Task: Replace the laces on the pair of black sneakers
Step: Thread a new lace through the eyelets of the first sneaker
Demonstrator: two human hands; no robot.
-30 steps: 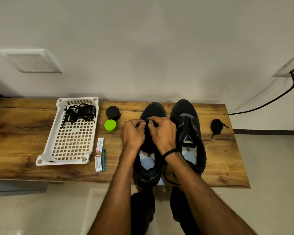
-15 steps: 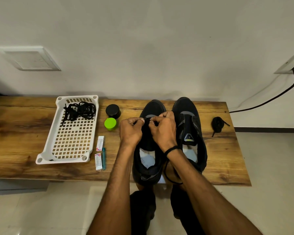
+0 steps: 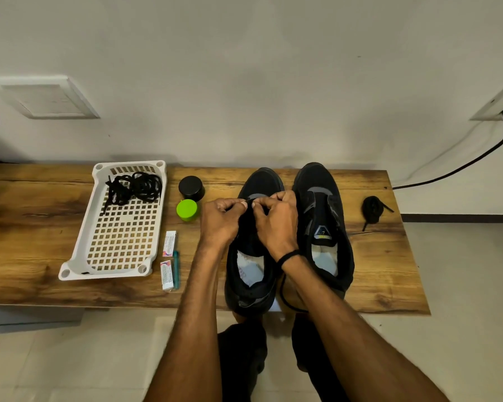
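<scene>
At the far left a white basket (image 3: 70, 268) is sitting on the bench (image 3: 26, 227), with a tangle of black laces (image 3: 134, 188) lying at its far end. Just beside it a black jar (image 3: 191, 187) and a green cap (image 3: 187, 209) are standing. Nearer the edge, two packets (image 3: 169, 243) and a teal pen (image 3: 176, 268) are lying.

The left hand (image 3: 219, 223) is working over the left sneaker (image 3: 262, 181), thumb and forefinger pinching something thin at the toe-end eyelets, the other fingers curled in. The right hand (image 3: 276, 224) is meeting it fingertip to fingertip in the same pinch. A lace (image 3: 280, 294) is looping down past the right wrist to the bench edge; whether it is what both hands are pinching cannot be told.

The person appears to be threading the lowest eyelets. Doing this well probably means holding the tip close to its end, steadying the eyelet flap with the other hand, and evening both ends before going higher. The hanging loop could snag on the bench edge.

The right sneaker (image 3: 317, 181) is standing just beside its mate and appears to be unlaced. Well apart at the far right, a coil (image 3: 372, 208) of black lace is lying.
</scene>
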